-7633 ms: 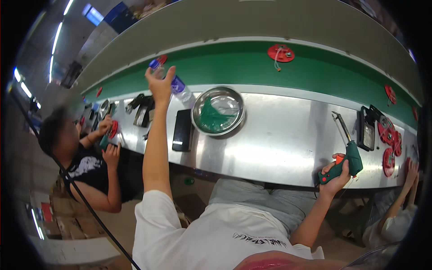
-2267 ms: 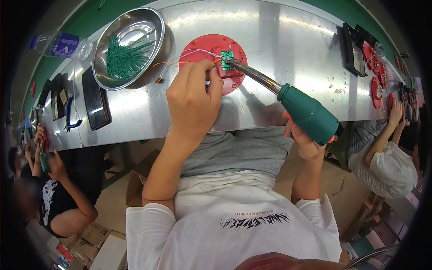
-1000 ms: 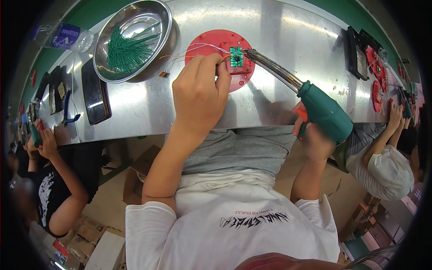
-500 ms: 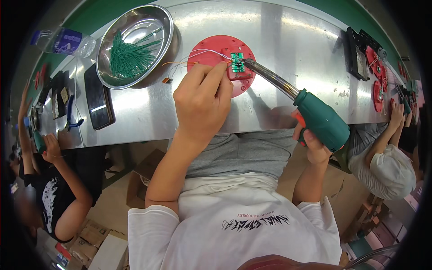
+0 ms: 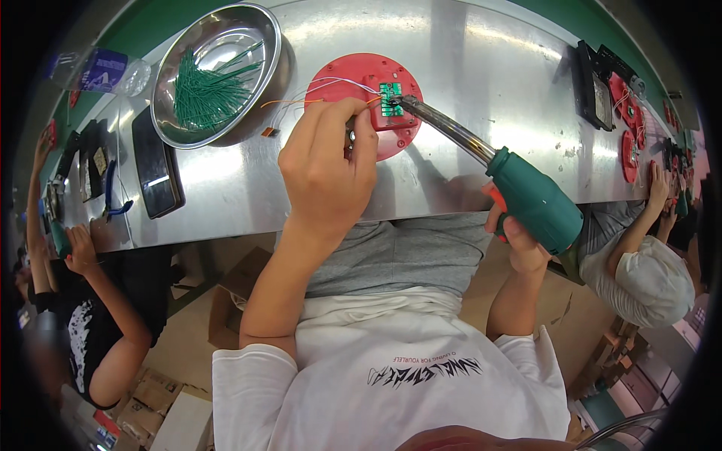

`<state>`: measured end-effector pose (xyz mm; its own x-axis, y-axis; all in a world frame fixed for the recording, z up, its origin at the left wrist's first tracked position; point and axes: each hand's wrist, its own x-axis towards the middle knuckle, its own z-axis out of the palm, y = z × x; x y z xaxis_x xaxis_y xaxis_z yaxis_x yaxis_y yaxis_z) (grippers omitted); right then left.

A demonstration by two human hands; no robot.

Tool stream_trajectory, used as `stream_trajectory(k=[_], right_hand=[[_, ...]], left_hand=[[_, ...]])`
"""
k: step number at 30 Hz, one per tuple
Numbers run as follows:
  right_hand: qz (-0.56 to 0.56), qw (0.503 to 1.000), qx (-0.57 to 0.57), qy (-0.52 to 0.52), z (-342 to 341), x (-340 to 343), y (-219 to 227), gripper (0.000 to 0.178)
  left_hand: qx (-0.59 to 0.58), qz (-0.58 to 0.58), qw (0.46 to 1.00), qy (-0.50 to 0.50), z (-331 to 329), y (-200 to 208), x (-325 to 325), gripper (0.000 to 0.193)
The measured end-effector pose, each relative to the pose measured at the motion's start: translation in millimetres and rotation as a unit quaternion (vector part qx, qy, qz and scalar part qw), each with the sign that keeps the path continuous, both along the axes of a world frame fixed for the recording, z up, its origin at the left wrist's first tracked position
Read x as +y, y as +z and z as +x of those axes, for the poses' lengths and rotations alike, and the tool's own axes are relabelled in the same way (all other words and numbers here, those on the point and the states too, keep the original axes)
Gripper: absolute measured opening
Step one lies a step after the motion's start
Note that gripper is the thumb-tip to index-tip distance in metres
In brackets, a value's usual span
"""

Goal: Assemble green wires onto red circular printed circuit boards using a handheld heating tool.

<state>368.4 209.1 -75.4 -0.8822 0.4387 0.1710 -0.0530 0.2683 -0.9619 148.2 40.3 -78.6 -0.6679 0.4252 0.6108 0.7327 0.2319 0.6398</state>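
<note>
A round red plastic housing (image 5: 331,69) lies on the metal bench, with a small green circuit board (image 5: 392,110) on its raised block. My left hand (image 5: 327,161) is bent over the housing, fingertips pinching an orange wire (image 5: 289,102) at the board's left edge. White wires (image 5: 344,80) arch above those fingers to the board. In my right hand (image 5: 520,244) is a green soldering gun (image 5: 538,199), gripped by its handle with a finger at the orange trigger. Its dark tip meets the board close to the orange wire's end.
A steel bowl (image 5: 159,124) of green wires (image 5: 207,90) stands left, beside a phone (image 5: 156,169), a plastic bottle (image 5: 105,71) and blue-handled pliers (image 5: 113,192). A black tray (image 5: 594,86) and more red housings (image 5: 629,156) lie right. People work at both sides.
The view has shifted slightly, moving the bench items left and up. My left thumb and fingers have parted lower down, baring some housing between them. The iron's tip stays on the board.
</note>
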Motion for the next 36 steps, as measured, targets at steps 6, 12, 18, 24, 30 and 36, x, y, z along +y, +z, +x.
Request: stream_trajectory(k=[6,12,18,24,30,36], right_hand=[[0.028,0.999,-0.014,0.009,5.6,5.9,-5.6,0.055],[0.035,0.999,-0.037,0.007,8.1,5.8,-5.5,0.054],[0.029,0.999,-0.033,0.014,3.9,5.3,-2.8,0.053],[0.03,0.999,-0.024,0.011,2.6,3.8,-3.8,0.051],[-0.086,0.995,-0.044,-0.016,-2.9,-3.1,10.6,0.05],[-0.066,0.997,0.041,-0.014,-3.6,2.2,5.3,0.051]], left_hand=[[-0.002,-0.002,1.0,-0.023,-1.8,-2.0,-2.5,0.01],[-0.025,-0.019,0.999,-0.035,-3.0,-1.7,-2.6,0.009],[-0.052,-0.022,0.998,-0.024,-2.1,-1.1,-3.2,0.009],[-0.042,-0.021,0.999,-0.027,-2.8,-2.9,-2.4,0.009],[-0.05,-0.023,0.998,-0.03,-3.0,-1.9,-3.1,0.009],[-0.051,-0.019,0.998,-0.032,-3.5,-2.5,-2.5,0.009]])
